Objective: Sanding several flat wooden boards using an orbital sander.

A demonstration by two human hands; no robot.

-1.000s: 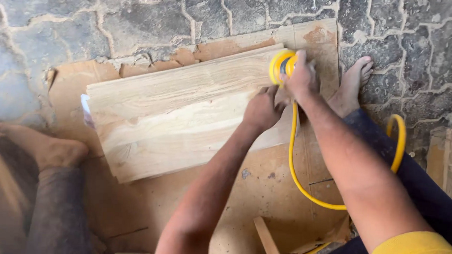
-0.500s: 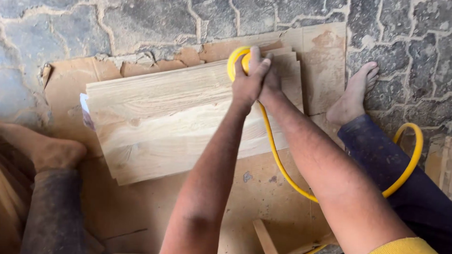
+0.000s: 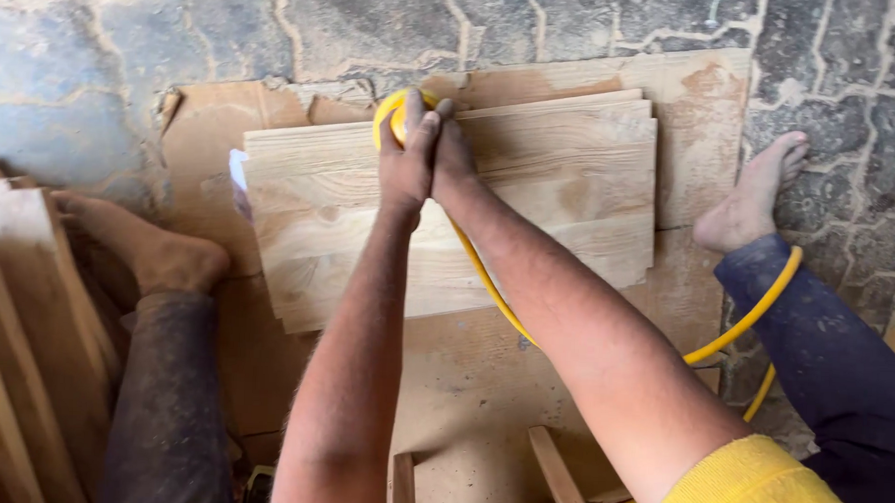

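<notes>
Head view: both hands, left hand (image 3: 408,161) and right hand (image 3: 453,157), have slid leftward along the pale wooden board (image 3: 559,186), each grip closed on the yellow sander (image 3: 391,121).

Yellow sleeve (image 3: 757,485), dusty dark trousers (image 3: 840,364), bare feet (image 3: 752,198).

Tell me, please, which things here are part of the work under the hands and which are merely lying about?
In use: left hand and right hand together on the yellow tool; its yellow hose; the pale wooden board beneath.

Lying about: stacked planks at left; wooden frame pieces below; brown sheet underneath.
</notes>
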